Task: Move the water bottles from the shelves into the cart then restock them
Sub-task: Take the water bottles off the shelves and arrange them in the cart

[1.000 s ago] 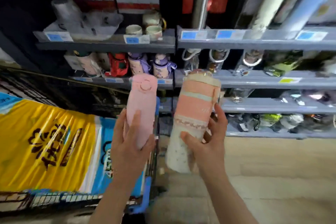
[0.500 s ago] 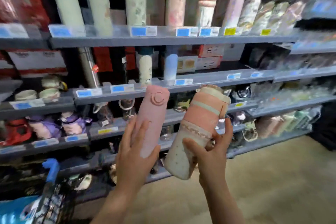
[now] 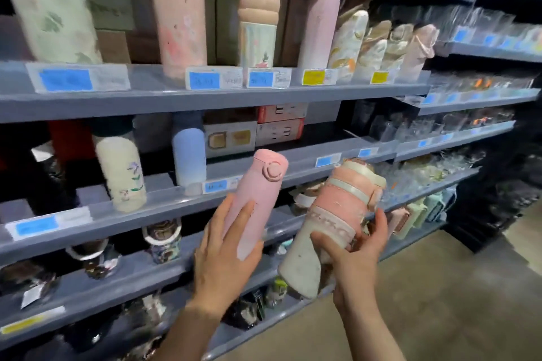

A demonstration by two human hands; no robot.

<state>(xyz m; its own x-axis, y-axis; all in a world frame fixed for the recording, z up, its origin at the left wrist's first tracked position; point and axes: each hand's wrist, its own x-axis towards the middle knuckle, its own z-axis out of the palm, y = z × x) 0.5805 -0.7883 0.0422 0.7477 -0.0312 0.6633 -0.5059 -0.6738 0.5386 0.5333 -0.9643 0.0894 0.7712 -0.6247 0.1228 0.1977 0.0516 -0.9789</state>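
1. A slim pink bottle [image 3: 258,199] is gripped low on its body by the left hand [image 3: 225,255], fingers wrapped round it; it is held tilted in front of the middle shelf [image 3: 293,161].
2. A wider pink-and-cream bottle [image 3: 331,226] is clamped near its middle by the right hand [image 3: 357,255], leaning right, just beside the slim one.
3. Risk: both bottles are held close together, so a knock between them is likely when one is lifted in.
4. Risk: the low grip on the slim bottle leaves it top-heavy; a slip is possible.
5. Risk: the standing blue bottle [image 3: 189,155] or cream floral bottle [image 3: 121,173] could be toppled if the shelf gap is misjudged.
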